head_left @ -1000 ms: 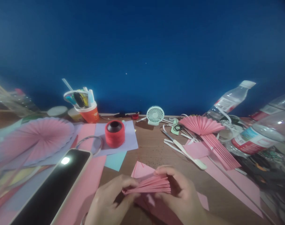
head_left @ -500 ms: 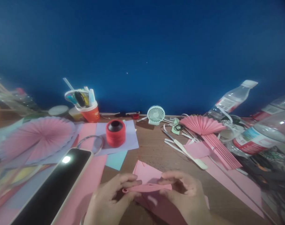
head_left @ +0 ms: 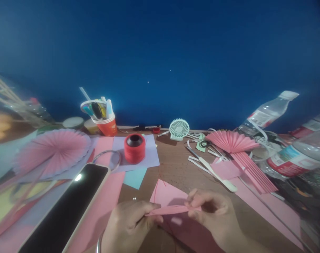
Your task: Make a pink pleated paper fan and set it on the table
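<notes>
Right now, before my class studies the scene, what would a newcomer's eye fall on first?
Probably the bright red roll, standing on lilac paper before the deep blue wall. Next, at the bottom, folded pink paper held between the left grip and right grip. Large pleated pink shapes also stand out: a disc at left, a fan at right.

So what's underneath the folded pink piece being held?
Flat pink paper, on the brown table. The folded piece, left hand and right hand hide parts of it; I can't see those.
</notes>
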`<state>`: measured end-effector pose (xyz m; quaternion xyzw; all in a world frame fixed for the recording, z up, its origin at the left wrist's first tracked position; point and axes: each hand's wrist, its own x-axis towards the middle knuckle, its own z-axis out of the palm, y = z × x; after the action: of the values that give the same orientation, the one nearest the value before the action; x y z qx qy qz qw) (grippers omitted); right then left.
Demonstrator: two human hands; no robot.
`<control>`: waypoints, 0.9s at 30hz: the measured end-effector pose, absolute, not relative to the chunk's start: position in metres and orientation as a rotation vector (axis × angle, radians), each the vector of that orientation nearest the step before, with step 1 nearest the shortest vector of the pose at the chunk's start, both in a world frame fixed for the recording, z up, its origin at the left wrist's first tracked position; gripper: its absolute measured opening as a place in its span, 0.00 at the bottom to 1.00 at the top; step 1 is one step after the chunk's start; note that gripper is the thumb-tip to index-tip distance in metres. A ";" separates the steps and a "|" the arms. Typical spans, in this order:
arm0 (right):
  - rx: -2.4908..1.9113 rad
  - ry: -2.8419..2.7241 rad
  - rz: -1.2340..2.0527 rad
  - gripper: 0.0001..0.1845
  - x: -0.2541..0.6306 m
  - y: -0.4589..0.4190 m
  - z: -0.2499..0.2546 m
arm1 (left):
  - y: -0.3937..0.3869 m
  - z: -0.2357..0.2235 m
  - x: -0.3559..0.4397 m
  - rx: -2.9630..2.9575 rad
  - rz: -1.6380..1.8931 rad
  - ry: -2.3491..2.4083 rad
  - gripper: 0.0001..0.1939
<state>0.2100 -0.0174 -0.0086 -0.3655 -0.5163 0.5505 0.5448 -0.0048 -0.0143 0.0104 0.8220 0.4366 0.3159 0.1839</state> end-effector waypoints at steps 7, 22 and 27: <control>-0.833 -1.280 1.344 0.08 0.217 -0.008 -0.013 | -0.012 0.002 -0.007 2.589 0.777 1.083 0.12; -0.752 -1.304 1.442 0.07 0.219 -0.002 -0.019 | -0.016 0.005 -0.006 2.848 0.851 0.844 0.16; -0.794 -1.282 1.433 0.08 0.218 -0.003 -0.016 | -0.014 0.007 -0.005 2.829 0.900 0.878 0.18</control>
<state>0.2178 -0.0027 -0.0160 -0.3293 -0.5316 0.5941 0.5060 -0.0046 -0.0135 0.0067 0.9136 0.2834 0.2906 0.0230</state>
